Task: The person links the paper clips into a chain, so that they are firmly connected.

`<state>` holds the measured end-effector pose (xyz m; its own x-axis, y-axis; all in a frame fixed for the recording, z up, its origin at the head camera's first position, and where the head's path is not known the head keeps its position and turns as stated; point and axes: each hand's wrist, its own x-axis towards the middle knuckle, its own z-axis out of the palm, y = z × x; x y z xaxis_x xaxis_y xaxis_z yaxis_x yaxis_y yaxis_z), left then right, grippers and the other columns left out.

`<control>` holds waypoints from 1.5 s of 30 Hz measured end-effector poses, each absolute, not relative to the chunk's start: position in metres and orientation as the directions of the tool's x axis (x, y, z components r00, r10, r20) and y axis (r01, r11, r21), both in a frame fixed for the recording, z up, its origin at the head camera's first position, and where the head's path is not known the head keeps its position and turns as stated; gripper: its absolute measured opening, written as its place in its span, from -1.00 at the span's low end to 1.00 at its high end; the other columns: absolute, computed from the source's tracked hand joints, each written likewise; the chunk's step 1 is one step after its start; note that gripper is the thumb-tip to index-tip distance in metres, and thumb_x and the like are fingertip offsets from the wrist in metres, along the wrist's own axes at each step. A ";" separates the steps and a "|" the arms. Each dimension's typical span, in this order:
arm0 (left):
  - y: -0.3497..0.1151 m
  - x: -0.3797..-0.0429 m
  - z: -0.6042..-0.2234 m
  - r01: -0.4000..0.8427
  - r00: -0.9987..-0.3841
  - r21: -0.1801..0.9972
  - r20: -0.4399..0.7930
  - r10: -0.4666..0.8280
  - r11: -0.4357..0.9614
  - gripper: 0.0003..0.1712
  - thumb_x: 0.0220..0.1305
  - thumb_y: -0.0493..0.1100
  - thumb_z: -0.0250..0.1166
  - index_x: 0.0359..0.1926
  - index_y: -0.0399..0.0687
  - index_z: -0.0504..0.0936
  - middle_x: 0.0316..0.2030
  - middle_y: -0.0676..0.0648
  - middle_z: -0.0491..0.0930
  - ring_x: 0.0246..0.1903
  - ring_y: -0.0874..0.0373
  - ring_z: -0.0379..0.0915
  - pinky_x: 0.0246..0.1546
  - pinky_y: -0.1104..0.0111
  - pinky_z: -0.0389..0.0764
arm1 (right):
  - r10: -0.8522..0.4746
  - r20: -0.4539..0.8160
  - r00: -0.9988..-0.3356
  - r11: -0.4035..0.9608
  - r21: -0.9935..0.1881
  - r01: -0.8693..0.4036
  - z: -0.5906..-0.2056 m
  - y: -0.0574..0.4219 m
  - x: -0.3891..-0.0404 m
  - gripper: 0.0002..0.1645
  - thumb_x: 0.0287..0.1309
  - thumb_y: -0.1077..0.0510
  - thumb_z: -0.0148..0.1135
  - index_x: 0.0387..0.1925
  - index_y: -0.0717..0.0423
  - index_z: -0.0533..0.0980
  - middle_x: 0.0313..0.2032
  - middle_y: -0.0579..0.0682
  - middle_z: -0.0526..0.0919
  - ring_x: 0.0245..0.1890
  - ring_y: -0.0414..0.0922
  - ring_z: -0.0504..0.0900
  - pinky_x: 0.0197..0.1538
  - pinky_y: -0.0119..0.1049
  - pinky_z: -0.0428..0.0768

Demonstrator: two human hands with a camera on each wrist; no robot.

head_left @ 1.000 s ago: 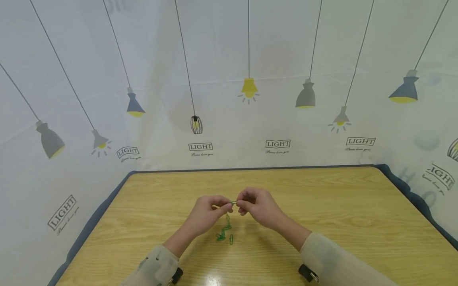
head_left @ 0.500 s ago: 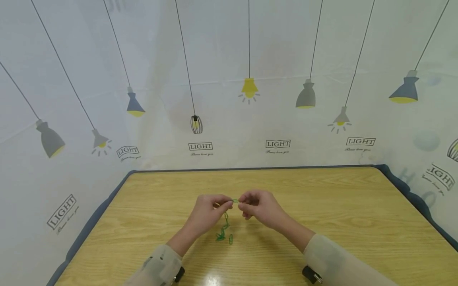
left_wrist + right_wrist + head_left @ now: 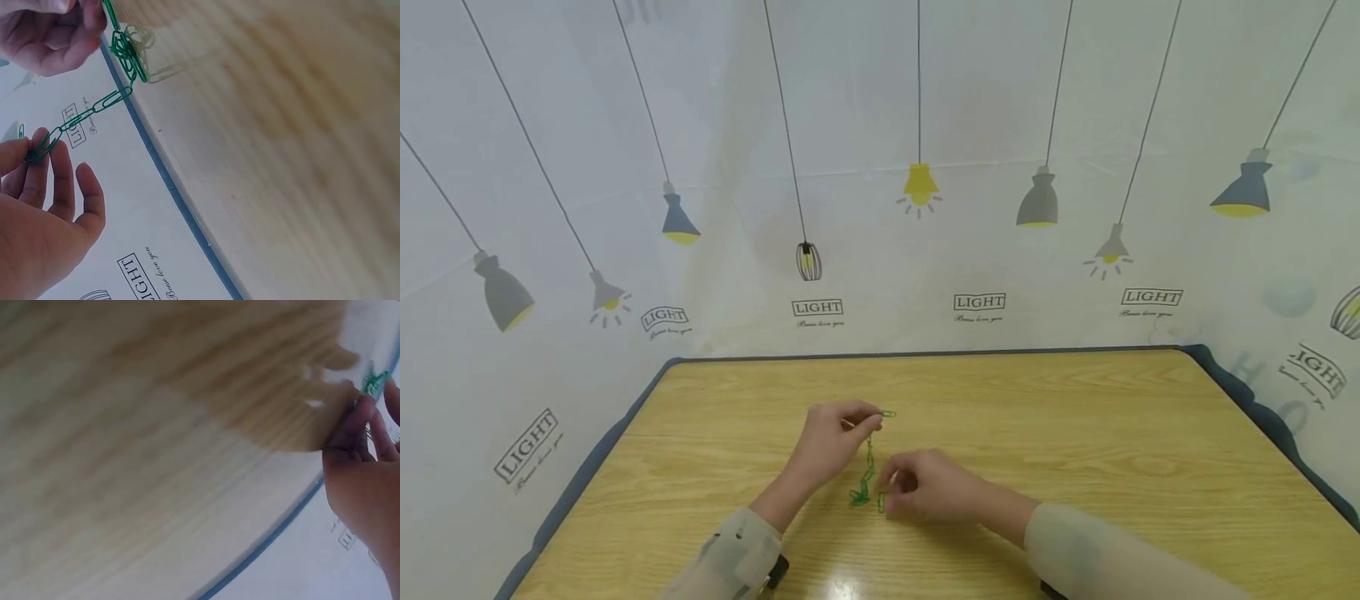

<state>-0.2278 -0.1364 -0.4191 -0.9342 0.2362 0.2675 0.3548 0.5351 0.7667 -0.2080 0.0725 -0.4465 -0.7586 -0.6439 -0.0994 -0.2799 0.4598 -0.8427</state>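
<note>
Head: right hand [image 3: 931,486] beside paperclip [image 3: 882,502], table's far edge [image 3: 925,354] well apart

Left hand [image 3: 829,439] high, right hand [image 3: 934,487] low

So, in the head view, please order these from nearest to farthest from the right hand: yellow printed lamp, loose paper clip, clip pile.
1. Loose paper clip: just left of the right hand.
2. Clip pile: farther left.
3. Yellow printed lamp: far ahead.
</note>
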 end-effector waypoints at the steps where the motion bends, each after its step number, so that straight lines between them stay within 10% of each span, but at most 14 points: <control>1: -0.136 -0.228 -0.419 0.351 -0.936 0.769 0.264 0.234 0.535 -0.85 0.48 -0.15 0.38 -0.07 -0.04 0.84 -0.24 0.02 0.86 -0.20 0.17 0.77 -0.11 0.32 0.76 | -0.649 -0.095 -0.754 0.465 -0.834 -0.295 -0.448 0.072 -0.208 -0.75 0.30 0.13 0.51 -0.05 0.09 0.67 -0.35 -0.13 0.68 -0.40 -0.27 0.56 -0.34 -0.44 0.54; 45: -0.137 -0.232 -0.420 0.312 -0.945 0.776 0.194 0.262 0.548 -0.85 0.50 -0.13 0.37 -0.06 0.05 0.85 -0.20 0.05 0.86 -0.23 0.24 0.69 -0.22 0.37 0.70 | -0.667 -0.076 -0.741 0.483 -0.801 -0.353 -0.463 0.074 -0.218 -0.80 0.23 0.08 0.58 -0.38 -0.09 0.64 -0.43 -0.26 0.62 -0.41 -0.36 0.48 -0.29 -0.48 0.49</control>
<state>-0.2321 -0.1371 -0.4204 -0.9452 0.2623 0.1943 0.3117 0.5481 0.7762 -0.2179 0.0742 -0.4634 -0.7412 -0.6669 -0.0759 -0.3528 0.4834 -0.8012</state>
